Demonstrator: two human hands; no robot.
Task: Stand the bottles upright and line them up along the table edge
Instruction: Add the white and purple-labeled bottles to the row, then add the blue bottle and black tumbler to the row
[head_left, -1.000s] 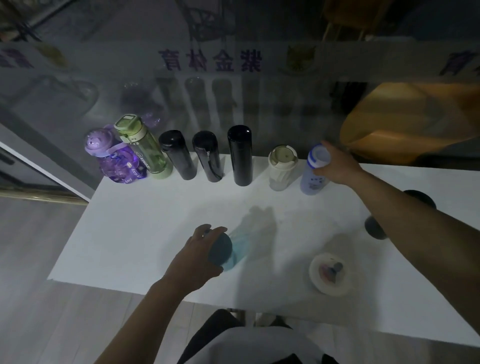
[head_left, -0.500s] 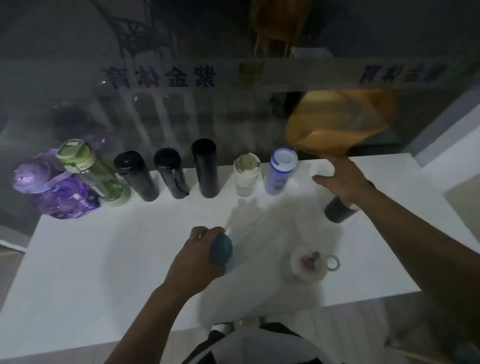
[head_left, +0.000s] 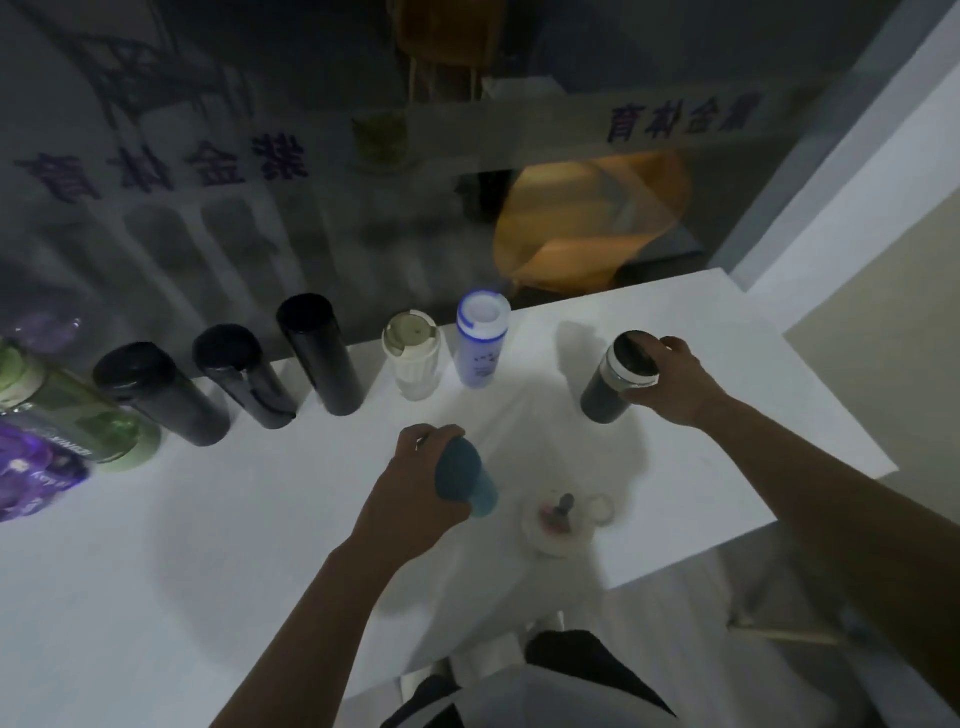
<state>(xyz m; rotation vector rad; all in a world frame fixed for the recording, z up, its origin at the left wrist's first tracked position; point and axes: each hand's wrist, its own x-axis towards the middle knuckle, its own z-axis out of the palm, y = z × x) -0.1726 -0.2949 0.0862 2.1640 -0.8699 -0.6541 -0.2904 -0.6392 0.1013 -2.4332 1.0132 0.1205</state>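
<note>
Left hand (head_left: 415, 486) wrapped around teal bottle (head_left: 465, 477), frame centre; right hand (head_left: 675, 382) grips dark bottle (head_left: 618, 376), centre right.

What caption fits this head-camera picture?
Left hand grips a teal bottle, right hand a dark tumbler, near lined-up bottles.

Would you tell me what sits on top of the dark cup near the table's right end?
The dark cup carries a black lid with a white rim. The right hand grips that rim from the right, hiding the lid's far side. Its contents cannot be seen.
</note>
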